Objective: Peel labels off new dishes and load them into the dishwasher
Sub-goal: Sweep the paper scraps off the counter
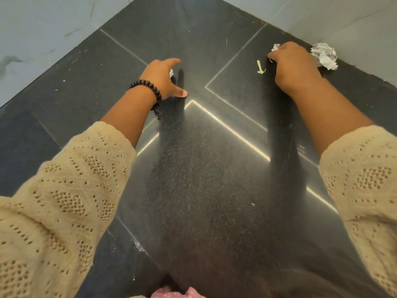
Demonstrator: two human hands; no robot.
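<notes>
Cream knit sleeves (64, 190) cover both your forearms | dark tiled floor (204, 190) below | your left hand (163, 79) curls around a white paper scrap (171, 73) | your right hand (294, 65) clenches crumpled paper (275, 47) | another crumpled wad (324, 55) just beside it.

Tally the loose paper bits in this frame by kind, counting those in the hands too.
Crumpled white paper ball on the floor: 1
White paper scrap gripped in the right hand: 1
White paper scrap in the left hand: 1
Yellowish label strip on the floor: 1
Total: 4
</notes>
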